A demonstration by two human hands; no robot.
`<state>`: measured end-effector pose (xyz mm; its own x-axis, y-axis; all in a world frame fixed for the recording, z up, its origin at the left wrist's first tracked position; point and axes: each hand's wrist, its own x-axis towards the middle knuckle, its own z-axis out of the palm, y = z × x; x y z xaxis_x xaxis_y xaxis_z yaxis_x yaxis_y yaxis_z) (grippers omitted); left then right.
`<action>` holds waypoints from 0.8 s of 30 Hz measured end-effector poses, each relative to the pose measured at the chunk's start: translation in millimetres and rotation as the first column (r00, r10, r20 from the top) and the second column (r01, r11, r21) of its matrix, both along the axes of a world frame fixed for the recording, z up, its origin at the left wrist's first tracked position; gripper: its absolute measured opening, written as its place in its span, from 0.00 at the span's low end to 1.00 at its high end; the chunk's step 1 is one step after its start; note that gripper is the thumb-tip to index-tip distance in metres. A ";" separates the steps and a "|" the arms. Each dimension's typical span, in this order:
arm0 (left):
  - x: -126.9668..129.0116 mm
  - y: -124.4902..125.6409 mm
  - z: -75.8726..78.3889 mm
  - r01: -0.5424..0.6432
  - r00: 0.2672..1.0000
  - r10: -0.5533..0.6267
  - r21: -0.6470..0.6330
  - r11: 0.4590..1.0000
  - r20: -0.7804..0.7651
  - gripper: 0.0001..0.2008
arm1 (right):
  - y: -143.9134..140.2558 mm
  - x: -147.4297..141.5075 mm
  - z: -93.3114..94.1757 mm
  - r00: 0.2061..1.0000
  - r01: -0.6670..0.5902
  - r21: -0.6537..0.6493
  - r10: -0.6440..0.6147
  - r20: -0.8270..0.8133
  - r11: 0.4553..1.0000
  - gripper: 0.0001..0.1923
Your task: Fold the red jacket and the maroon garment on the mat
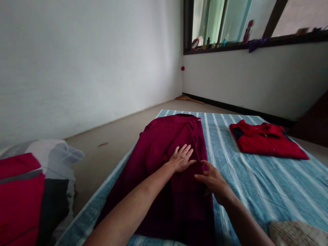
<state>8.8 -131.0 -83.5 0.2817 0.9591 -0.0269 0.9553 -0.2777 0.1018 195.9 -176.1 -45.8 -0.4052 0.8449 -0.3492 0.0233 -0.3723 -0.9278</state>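
Note:
A dark maroon shirt lies stretched out lengthwise on a blue striped sheet, its sides folded inward. My left hand rests flat on the middle of the shirt, fingers spread. Just to its right, my right hand touches the shirt's right folded edge, thumb and fingers pinching at the fabric; whether it grips the cloth is unclear.
A folded red polo shirt lies on the sheet at the far right. A pile of red, white and dark clothes sits at the left. Bare floor runs to white walls; a window sill holds small bottles.

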 end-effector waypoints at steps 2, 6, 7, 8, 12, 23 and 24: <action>0.0 0.0 0.3 -0.001 1.000 0.001 0.002 1.000 0.006 0.33 | -2.6 2.3 -0.9 1.000 -0.015 -0.015 0.014 -0.020 1.000 0.44; 0.3 -2.0 1.8 0.004 1.000 -0.004 0.008 1.000 0.013 0.34 | -2.3 4.3 -9.9 0.999 -0.031 0.029 0.030 0.034 0.999 0.38; 0.6 -2.3 2.3 0.003 1.000 -0.003 0.004 1.000 0.019 0.34 | -1.7 4.6 -12.0 0.995 -0.055 0.080 0.048 0.083 0.995 0.36; 0.9 -2.3 2.7 0.000 1.000 0.001 -0.005 1.000 0.030 0.34 | -1.2 4.9 -13.4 0.986 -0.083 0.157 0.057 0.159 0.984 0.34; 2.6 -0.7 6.3 -0.015 0.997 0.018 -0.046 0.999 0.069 0.35 | -2.3 8.0 -9.8 0.813 -0.257 0.537 -0.121 0.570 0.804 0.23; -11.1 -51.3 22.2 -0.018 0.994 0.028 -0.092 0.996 0.109 0.26 | 8.9 -10.3 -25.8 0.759 -0.555 0.805 -0.269 0.593 0.209 0.19; -11.3 -54.0 21.9 -0.017 0.994 0.028 -0.098 0.995 0.109 0.25 | 12.7 -14.5 -28.5 0.738 -0.589 0.782 -0.260 0.623 0.205 0.21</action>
